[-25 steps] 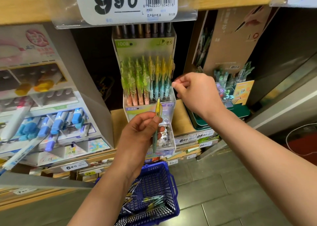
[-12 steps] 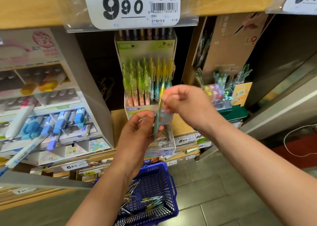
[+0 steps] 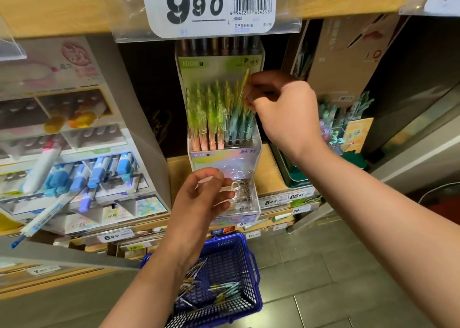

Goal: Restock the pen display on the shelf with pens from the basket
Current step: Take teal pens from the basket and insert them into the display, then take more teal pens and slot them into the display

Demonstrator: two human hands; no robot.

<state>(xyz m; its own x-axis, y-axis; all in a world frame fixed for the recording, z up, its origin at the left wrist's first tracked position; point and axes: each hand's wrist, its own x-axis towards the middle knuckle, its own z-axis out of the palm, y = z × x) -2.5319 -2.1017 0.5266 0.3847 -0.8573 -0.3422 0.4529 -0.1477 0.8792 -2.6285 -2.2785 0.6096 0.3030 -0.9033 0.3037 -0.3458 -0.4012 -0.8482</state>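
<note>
A clear tiered pen display (image 3: pixel 221 153) stands on the shelf, its middle tier full of green, yellow and teal pens. My right hand (image 3: pixel 281 111) pinches a yellow-topped pen (image 3: pixel 242 91) over the right end of that tier. My left hand (image 3: pixel 201 198) hangs lower, fingers loosely curled and holding nothing, in front of the bottom tier's vacant holes (image 3: pixel 242 193). Below on the floor sits a blue basket (image 3: pixel 251 260) with several loose pens (image 3: pixel 224 292) in it.
A marker display (image 3: pixel 82 173) fills the shelf to the left. A brown carton (image 3: pixel 348 58) and another pen stand (image 3: pixel 343 128) are on the right. A wooden shelf edge with a 9.90 price tag (image 3: pixel 206 6) overhangs the display. Grey floor tiles lie at lower right.
The pen passed from my left hand to my right hand. My right hand then rose with it to the middle tier, and my left hand now holds nothing.
</note>
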